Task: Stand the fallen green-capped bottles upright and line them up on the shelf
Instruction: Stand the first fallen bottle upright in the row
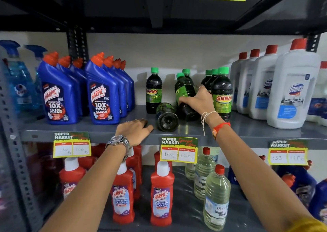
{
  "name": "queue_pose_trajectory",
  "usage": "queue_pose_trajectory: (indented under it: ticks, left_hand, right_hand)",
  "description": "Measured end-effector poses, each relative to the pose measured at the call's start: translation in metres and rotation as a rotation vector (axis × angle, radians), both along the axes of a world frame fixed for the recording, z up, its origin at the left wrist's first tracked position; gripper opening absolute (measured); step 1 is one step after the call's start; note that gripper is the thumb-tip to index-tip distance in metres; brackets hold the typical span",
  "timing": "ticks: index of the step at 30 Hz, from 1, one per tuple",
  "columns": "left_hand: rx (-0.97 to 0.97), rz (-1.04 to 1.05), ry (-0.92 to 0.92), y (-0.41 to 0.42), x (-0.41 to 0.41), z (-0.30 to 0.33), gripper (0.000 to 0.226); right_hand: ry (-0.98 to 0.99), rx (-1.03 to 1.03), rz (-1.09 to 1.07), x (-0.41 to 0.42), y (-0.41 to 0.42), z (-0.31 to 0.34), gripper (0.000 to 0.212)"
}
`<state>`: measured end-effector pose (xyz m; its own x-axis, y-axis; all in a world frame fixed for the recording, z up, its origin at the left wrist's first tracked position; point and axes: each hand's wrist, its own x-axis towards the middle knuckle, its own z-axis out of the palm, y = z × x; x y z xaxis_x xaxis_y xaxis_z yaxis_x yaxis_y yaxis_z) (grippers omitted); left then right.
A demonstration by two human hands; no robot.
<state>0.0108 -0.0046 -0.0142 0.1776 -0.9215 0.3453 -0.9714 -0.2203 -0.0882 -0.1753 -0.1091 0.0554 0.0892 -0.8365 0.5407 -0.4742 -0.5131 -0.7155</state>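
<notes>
While the grey shelf point(247, 127) holds big blue and white bottles at its sides, the right hand point(198, 99) grips a tilted green-capped bottle point(184, 90) in the middle. Just beside it, a fallen bottle point(166, 116) lies flat. The left hand point(134, 129) rests open on the shelf edge.
</notes>
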Motion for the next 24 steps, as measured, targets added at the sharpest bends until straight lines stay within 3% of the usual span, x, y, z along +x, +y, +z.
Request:
queue_pose_trajectory:
  ticks: [3,8,14,19,24]
  left_hand:
    - [0.015,-0.012,-0.026,-0.001,0.001,0.0,0.09]
    - [-0.011,-0.008,-0.07,0.0,0.0,-0.003,0.05]
    - [-0.06,0.022,0.047,-0.004,0.002,-0.004,0.067]
    - [-0.06,0.036,0.042,-0.003,0.002,-0.003,0.053]
    - [-0.065,0.027,0.012,-0.002,0.0,-0.002,0.052]
  right_hand:
    - [-0.13,-0.073,0.015,-0.003,0.005,0.002,0.078]
    - [-0.179,-0.122,0.068,-0.011,0.013,-0.008,0.088]
    - [-0.184,-0.074,0.18,-0.014,0.015,-0.031,0.085]
    - [-0.119,-0.08,0.149,-0.011,0.012,-0.03,0.093]
    - [0.147,-0.219,-0.132,-0.009,0.019,-0.028,0.11]
